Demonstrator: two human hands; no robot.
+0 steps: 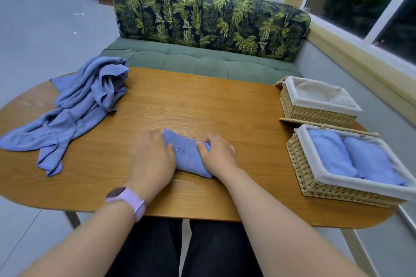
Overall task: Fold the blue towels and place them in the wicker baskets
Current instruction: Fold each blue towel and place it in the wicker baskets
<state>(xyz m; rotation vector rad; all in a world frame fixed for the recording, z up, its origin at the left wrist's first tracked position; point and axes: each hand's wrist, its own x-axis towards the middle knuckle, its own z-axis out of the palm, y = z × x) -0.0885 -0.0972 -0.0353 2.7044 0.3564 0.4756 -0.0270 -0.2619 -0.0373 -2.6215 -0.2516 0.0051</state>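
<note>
At the left end of the wooden table [202, 101], a loose pile of unfolded blue towels [74, 112] lies crumpled, its far part heaped near the far-left edge and its flatter part trailing toward the near-left edge, where one corner hangs close to the rim.

Near the middle of the near edge lies a folded blue towel [188, 153], a compact bundle. Its long axis runs diagonally, from a far-left end pointing toward the pile to a near-right end pointing toward the near edge. Faint lettering shows on its upper face.

The left hand [153, 159] rests on the bundle's left side, palm down, fingers held together and lying fairly flat over the cloth; a lilac watch [126, 200] sits on that wrist. The right hand [219, 155] is on the bundle's right side, its fingers curled over the fabric's edge and gripping it. The two hands are apart, with the towel's middle showing between them.

Toward the right end of the table stand two lined wicker baskets, one behind the other. The far basket [315, 114] shows only its pale cloth liner. The near basket [315, 177], close to the near-right edge, holds two rolled blue towels [351, 157] lying side by side, their long axes running from far-left to near-right.
</note>
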